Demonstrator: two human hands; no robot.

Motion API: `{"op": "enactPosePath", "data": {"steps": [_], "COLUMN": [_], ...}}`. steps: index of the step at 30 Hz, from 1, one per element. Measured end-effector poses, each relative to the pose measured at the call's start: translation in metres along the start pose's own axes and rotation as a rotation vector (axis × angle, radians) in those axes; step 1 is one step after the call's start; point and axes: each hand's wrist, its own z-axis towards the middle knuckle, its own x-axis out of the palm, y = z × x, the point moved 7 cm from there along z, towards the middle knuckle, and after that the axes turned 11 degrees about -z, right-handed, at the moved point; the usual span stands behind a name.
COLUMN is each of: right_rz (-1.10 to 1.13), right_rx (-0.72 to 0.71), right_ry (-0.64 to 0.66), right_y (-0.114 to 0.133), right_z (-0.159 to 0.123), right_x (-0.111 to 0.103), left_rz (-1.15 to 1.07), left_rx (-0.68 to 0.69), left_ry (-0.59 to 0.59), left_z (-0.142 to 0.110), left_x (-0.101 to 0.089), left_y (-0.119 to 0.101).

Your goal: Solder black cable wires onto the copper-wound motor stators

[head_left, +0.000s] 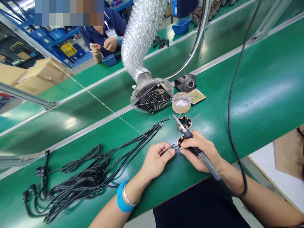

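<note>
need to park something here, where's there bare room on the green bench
Barest: the green bench right of the soldering iron's black cable; also between that cable and the square yellow pad. Crowded: the middle, with left hand, right hand, stators, round tub and fume extractor fan; and left, where black power cords sprawl.

Over the bench [268, 85], a free lane runs between the tub [181, 108] and the cord [229, 110], with more room right of that cord, while the fan [154, 98] blocks the way ahead, the cables [86, 180] the left, and the far coil [188, 123] stands just before the tub.
</note>
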Motion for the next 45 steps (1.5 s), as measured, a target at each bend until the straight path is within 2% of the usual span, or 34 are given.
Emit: {"op": "enactPosePath", "data": {"steps": [9,14,21,28,31,37,40,45], "right_rz": [-0.008,-0.016,-0.067,-0.08,-0.11,0.017,0.054,0.04], "right_rx": [-0.004,0.005,0.025,-0.008,-0.001,0.037,0.095,0.124], "right_ry": [0.013,0.007,-0.074,-0.045,0.004,0.269,0.298,0.301], "right_y": [0.001,0.0,-0.001,0.004,0.002,0.003,0.003,0.004], "right_z": [0.0,-0.002,0.001,0.006,0.01,0.02,0.02,0.016], "right_x": [0.0,0.0,-0.002,0.001,0.0,0.011,0.014,0.016], "left_rz": [0.002,-0.214,-0.109,-0.038,0.013,0.121,0.137,0.251], "left_rx": [-0.019,-0.127,-0.066,-0.014,0.036,0.098,0.108,0.124], "left_ry": [0.065,-0.044,-0.204,-0.174,-0.156,-0.074,-0.072,-0.15], "left_z": [0.0,0.0,0.002,0.004,0.003,-0.006,-0.01,-0.012], "left_x": [0.004,-0.005,-0.012,-0.009,-0.008,-0.005,-0.007,-0.013], "left_y": [0.004,0.014,0.003,-0.004,-0.009,-0.015,-0.015,-0.015]}}
